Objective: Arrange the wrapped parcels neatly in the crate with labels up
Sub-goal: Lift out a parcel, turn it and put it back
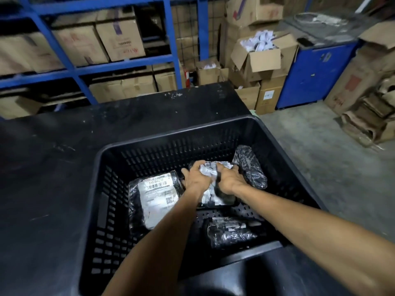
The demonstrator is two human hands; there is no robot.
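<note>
A black slotted crate [100, 189] stands on a dark table. Both my hands reach into it and grip one black-wrapped parcel [210, 194] with a crumpled white label facing up, near the crate's middle. My left hand [195, 178] holds its left side, my right hand [229, 180] its right side. To the left lies a parcel [155, 199] with a flat white barcode label up. A third parcel [250, 166] leans against the right wall, black wrap showing. Another parcel [229, 232] lies near the front wall, mostly black with a thin strip of label.
The dark table [53, 167] stretches left and behind the crate. Blue shelving [70, 69] holds cardboard boxes at the back. Open cartons [260, 58], a blue cabinet [314, 75] and flattened cardboard [367, 116] stand on the concrete floor to the right.
</note>
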